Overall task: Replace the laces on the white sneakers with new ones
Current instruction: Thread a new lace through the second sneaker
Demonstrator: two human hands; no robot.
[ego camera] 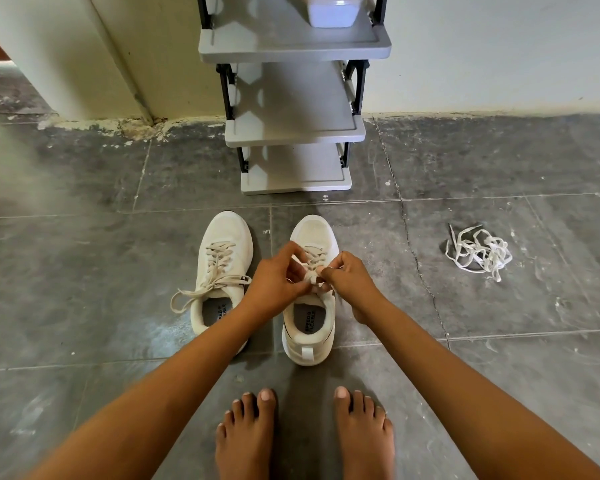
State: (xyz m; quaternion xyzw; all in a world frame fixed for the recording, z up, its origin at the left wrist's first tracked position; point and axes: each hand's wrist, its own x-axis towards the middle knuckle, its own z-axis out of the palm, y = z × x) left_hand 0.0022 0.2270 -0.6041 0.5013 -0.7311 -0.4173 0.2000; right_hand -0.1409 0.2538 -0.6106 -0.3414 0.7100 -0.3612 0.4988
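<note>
**Both hands at the knot of the right-hand sneaker**

Our left hand [274, 278] and right hand [347, 275] meet over the throat of the right-hand sneaker [309, 341], and each one pinches the beige lace [314, 256] between curled fingers and thumb where it bunches at the top eyelets. We cannot tell whether the bunch is being tied or picked apart.

The sneaker's long axis runs from 12 to 6 o'clock, toe away from us and heel at 6. The lace ends therefore come off sideways, toward 9 o'clock for the left hand and 3 o'clock for the right. Both hands sit equally close to the bunch.

The left-hand sneaker [222, 244] stands just beside its pair at 9 o'clock, laced in the same beige with a loose bow. A tangle of white laces [478, 252] lies on the tiled floor [118, 254], well apart at 3 o'clock, and our right hand is the nearer one to it. A grey shoe rack [295, 129] stands at 12 o'clock.
</note>
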